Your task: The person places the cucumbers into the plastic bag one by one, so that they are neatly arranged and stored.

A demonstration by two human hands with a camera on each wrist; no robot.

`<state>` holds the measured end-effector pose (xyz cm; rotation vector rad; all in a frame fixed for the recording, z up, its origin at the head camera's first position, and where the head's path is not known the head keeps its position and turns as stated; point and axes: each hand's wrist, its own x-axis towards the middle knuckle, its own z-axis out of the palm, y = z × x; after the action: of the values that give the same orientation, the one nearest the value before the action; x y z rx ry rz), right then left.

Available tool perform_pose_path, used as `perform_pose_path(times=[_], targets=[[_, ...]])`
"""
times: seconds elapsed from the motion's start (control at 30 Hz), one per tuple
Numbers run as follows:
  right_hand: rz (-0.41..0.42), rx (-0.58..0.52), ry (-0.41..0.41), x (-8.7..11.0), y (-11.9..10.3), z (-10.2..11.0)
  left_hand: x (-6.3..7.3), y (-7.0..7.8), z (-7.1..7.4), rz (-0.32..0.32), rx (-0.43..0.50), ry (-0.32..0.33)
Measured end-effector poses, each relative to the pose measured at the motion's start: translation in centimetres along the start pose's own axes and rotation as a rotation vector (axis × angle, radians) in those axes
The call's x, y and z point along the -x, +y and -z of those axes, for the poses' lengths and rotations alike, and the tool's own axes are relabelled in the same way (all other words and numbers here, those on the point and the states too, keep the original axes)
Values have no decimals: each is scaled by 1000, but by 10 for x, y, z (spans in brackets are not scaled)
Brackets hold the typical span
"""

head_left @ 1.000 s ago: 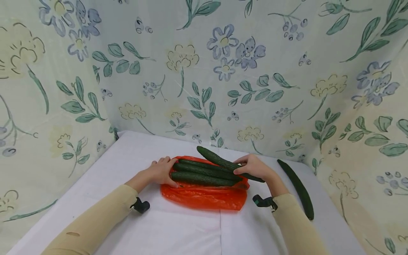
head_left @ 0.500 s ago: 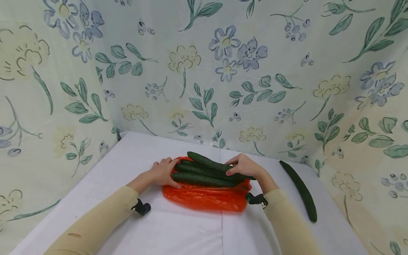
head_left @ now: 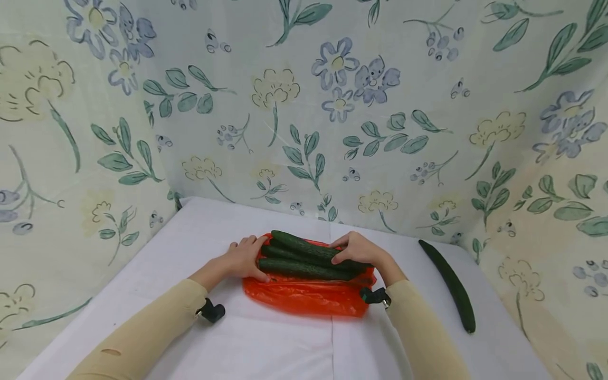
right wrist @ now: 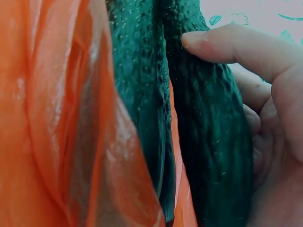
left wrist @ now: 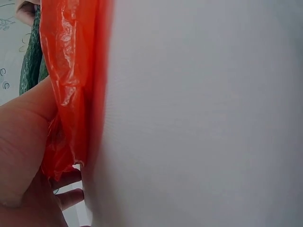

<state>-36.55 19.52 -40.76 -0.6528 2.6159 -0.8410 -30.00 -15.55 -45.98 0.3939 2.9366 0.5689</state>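
A red plastic bag (head_left: 304,298) lies on the table with several dark green cucumbers (head_left: 299,268) side by side in its opening. At the bag's left end my left hand (head_left: 244,258) grips the plastic, thumb in front by the cucumber ends and fingers behind. My right hand (head_left: 358,249) holds one more cucumber (right wrist: 213,132) near its right end, the thumb on its near side. This cucumber lies along the back of the others, low over the bag. Its far right end is partly hidden by the hand.
A single cucumber (head_left: 446,279) lies apart on the right of the white-covered table (head_left: 266,348). Floral cloth (head_left: 294,132) hangs behind and at both sides. A black wrist camera (head_left: 211,310) sits on the left wrist, another (head_left: 375,296) on the right.
My right hand has moved left and lowered the cucumber, which was raised and slanted above the others, down against them. My left hand has stayed on the bag.
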Motion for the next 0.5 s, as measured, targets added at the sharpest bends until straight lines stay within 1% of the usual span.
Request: perform_pose_path(times=[0.17,0.3,0.5], targets=[[0,18,11,-1,1,0,-2,1,-1,9,19,-3],[34,16,33,-2,3,-1,-1,1,-1,8,30,1],[72,48,76,0,2,-2,0,1,0,0,19,-3]])
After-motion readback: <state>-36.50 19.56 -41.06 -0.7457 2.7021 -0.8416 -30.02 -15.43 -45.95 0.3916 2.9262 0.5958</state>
